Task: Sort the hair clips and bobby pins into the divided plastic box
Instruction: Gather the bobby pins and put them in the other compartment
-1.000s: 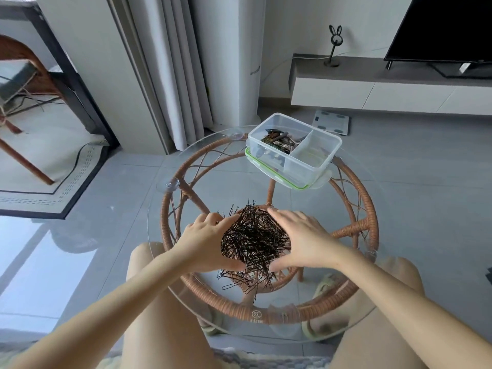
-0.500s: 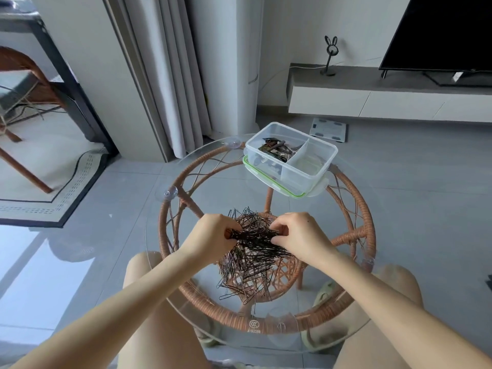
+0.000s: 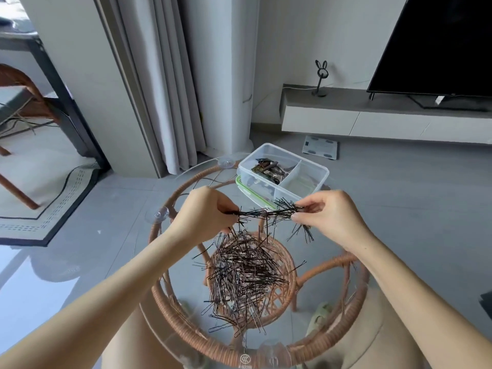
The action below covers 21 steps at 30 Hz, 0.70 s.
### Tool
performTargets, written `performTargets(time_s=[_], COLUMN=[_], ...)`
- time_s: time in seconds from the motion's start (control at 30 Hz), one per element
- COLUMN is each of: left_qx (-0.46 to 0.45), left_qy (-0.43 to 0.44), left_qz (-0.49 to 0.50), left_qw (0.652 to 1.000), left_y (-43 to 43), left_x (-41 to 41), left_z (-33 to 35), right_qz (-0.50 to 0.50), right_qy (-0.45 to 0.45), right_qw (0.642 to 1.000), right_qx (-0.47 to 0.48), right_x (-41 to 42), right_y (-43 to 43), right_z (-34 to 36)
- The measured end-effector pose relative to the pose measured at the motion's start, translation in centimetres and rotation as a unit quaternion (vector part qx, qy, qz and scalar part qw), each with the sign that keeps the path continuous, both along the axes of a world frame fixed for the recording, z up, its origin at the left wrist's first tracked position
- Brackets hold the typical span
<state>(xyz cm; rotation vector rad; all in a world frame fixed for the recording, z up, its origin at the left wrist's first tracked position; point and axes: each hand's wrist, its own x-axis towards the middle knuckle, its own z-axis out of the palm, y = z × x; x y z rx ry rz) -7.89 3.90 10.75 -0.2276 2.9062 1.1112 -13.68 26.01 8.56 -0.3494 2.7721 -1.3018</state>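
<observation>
Two hands share one load. The left hand [image 3: 210, 217] and right hand [image 3: 327, 217] each pinch an end of a bundle of bobby pins [image 3: 266, 213], fingers curled round it. It is held level above the table, and loose pins splay and droop near the right fingertips.

- Step in hand, as I judge it: carrying a gathered batch toward the divided plastic box [image 3: 292, 194], which sits just beyond the hands at the table's far edge.
- Box: hair clips [image 3: 269, 169] fill the left compartment. The right compartment [image 3: 300, 182] looks bare or nearly so.
- Most pins are unsorted: a large pile of bobby pins [image 3: 245, 272] lies on the glass below the hands.
- Next move likely calls for a forward reach over the near wall and a release into the right compartment. The grip must stay tight, since dangling pins could drop short.

Surface: a round glass tabletop on a rattan frame [image 3: 170, 310]. The box rests on a green-rimmed lid [image 3: 239, 186].

Room: grey tile floor, pale curtain [image 3: 165, 89], low TV console [image 3: 372, 115] with a dark television [image 3: 439, 46] and a rabbit-eared stand [image 3: 320, 75]. There is a bathroom scale [image 3: 320, 147] on the floor, and a bordered rug [image 3: 53, 203] and wooden chair [image 3: 18, 102] at left.
</observation>
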Motion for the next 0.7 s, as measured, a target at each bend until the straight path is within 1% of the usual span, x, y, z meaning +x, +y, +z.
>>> performTargets(time_s=[0.13,0.27,0.33,0.4,0.47,0.53,0.63,0.7], left_qx=[0.012,0.037,0.051,0.047,0.045,0.04,0.03,0.028], left_qy=[0.027,0.024,0.02,0.02,0.015,0.011,0.01,0.003], left_qz=[-0.002,-0.008,-0.006,-0.012,-0.022,-0.029,-0.035,-0.035], left_qw=[1.0,0.999,0.998,0.999,0.999,0.999,0.999,0.999], left_y=[0.3,1.6,2.4,3.1,3.7,4.1,4.7,5.2], left_x=[-1.9,-4.6,-5.6,-6.5,-7.4,-8.0,-9.0,-9.9], left_z=[0.8,1.4,1.5,1.5,1.5,1.7,2.1,2.2], right_qz=[-0.064,-0.145,-0.193,-0.221,-0.218,-0.191,-0.167,-0.163], right_qy=[-0.007,-0.053,-0.074,-0.086,-0.103,-0.127,-0.148,-0.167], right_qw=[0.996,0.981,0.974,0.971,0.969,0.968,0.968,0.968], right_qx=[-0.068,-0.116,-0.094,-0.032,0.057,0.105,0.117,0.09], right_x=[-2.5,-6.1,-8.1,-9.9,-11.0,-11.6,-12.6,-13.2], right_y=[0.6,0.5,0.1,-0.4,-0.9,-1.5,-2.0,-2.1], right_z=[1.2,1.4,0.8,0.4,0.5,0.9,1.1,0.9])
